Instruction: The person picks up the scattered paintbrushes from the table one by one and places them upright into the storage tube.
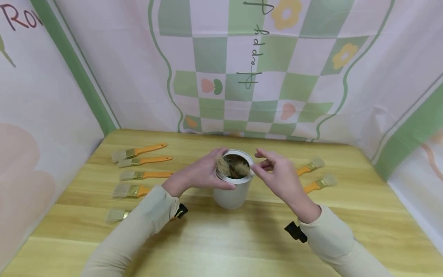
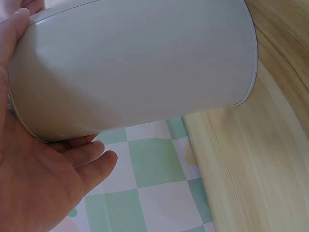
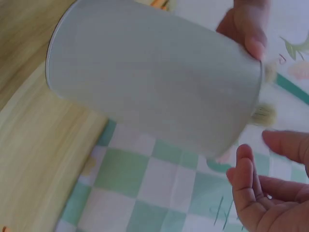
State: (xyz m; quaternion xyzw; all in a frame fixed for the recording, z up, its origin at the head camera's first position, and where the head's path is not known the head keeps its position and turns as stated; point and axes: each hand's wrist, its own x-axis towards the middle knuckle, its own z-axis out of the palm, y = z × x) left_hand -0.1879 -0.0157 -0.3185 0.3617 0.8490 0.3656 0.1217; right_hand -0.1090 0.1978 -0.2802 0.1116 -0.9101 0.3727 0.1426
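A white can point(image 1: 231, 197) stands upright on the table, and brush bristles point(image 1: 223, 166) show inside its mouth and at the rim. My left hand point(image 1: 204, 169) grips the can at its top left, thumb on the near side and fingers on the far side. In the left wrist view, the can's smooth wall point(image 2: 140, 67) lies against that palm. My right hand point(image 1: 275, 171) is just right of the rim, thumb and fingers apart with nothing between them. The right wrist view shows its fingertips point(image 3: 245, 152) close to bristles point(image 3: 264, 115) that stick out past the rim.
Several orange-handled paintbrushes point(image 1: 154, 174) lie on the left of the wooden table point(image 1: 214, 238), bristles pointing left. Two more paintbrushes point(image 1: 313, 187) lie at the right, partly behind the right hand. A patterned cloth point(image 1: 238, 86) hangs behind the table's back edge.
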